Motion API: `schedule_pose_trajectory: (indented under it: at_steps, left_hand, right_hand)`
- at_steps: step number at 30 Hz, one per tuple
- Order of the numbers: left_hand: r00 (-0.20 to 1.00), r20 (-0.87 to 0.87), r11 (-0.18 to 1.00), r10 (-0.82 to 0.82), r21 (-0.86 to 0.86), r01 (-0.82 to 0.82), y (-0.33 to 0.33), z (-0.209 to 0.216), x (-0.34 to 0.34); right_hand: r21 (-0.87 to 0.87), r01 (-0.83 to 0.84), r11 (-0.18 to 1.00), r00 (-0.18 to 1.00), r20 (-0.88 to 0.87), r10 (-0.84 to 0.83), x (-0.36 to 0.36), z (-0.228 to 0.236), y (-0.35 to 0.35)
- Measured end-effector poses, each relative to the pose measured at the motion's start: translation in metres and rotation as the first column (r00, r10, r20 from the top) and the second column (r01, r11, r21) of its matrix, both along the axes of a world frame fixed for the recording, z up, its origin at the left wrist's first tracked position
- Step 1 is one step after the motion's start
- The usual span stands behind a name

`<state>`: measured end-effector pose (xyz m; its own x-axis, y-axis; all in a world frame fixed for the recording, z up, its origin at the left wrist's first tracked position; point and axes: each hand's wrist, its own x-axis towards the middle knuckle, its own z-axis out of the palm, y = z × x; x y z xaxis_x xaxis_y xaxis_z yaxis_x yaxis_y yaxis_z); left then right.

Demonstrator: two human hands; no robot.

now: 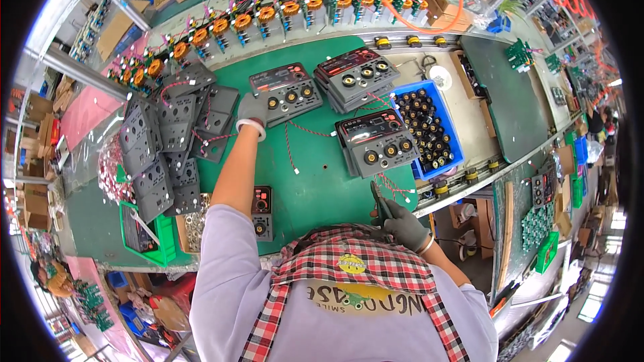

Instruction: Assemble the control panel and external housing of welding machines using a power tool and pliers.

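My left hand, in a grey glove, grips the left edge of a grey front panel with a dark display strip and several brass-centred black terminals. A red-black wire with a white plug trails from that panel onto the green mat. Low at the right, close to my body, my gloved right hand is closed round a slim dark thing, whose kind I cannot make out. Just beyond it lies a stack of fitted panels, and another stack sits farther back.
Bare grey panels are piled at the left. A blue bin of black terminals stands at the right. A small fitted panel lies by my left arm, near a green basket. Circuit boards with copper coils line the back.
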<state>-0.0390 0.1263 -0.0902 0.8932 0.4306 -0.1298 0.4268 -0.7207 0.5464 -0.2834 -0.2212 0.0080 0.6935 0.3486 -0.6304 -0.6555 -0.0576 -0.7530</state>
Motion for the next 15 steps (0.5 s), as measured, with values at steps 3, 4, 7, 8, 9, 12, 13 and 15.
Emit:
schedule_pose_trajectory:
  at_steps: [3, 4, 7, 8, 9, 12, 13, 15]
  left_hand:
    - [1.0, 0.017, 0.979, -0.002, 0.205, -0.001, 0.019, 0.011, -0.028]
    - [1.0, 0.02, 0.951, -0.013, 0.308, 0.006, 0.025, 0.016, -0.04]
    - [0.998, -0.03, 0.967, -0.055, 0.248, 0.061, 0.063, 0.035, -0.106]
    - [0.983, -0.117, 0.962, -0.142, 0.218, 0.165, 0.075, 0.042, -0.129]
    - [0.97, -0.197, 0.95, -0.143, 0.246, 0.19, 0.084, 0.045, -0.153]
    - [0.902, -0.403, 0.938, -0.159, 0.222, 0.264, 0.099, 0.041, -0.22]
    - [0.924, -0.369, 0.949, -0.103, 0.243, 0.203, 0.093, 0.04, -0.233]
    - [0.916, -0.396, 0.95, -0.063, 0.257, 0.176, 0.081, 0.044, -0.247]
  right_hand:
    - [-0.086, -0.162, 0.983, 0.985, 0.042, 0.166, 0.01, 0.007, 0.004]
    - [-0.049, -0.149, 0.988, 0.989, 0.009, 0.15, 0.014, 0.01, 0.005]
    - [0.0, -0.101, 0.995, 0.993, -0.057, 0.101, 0.011, 0.013, 0.006]
    - [0.013, -0.101, 0.995, 0.993, -0.061, 0.101, 0.009, 0.01, 0.005]
    - [0.119, 0.065, 0.991, 0.993, -0.107, -0.052, 0.005, 0.013, 0.012]
    - [0.189, 0.137, 0.972, 0.972, -0.213, -0.096, -0.004, -0.001, 0.011]
    - [0.191, 0.124, 0.974, 0.973, -0.218, -0.081, -0.005, -0.003, 0.012]
    - [0.184, 0.1, 0.978, 0.965, -0.257, -0.051, -0.009, -0.004, 0.016]
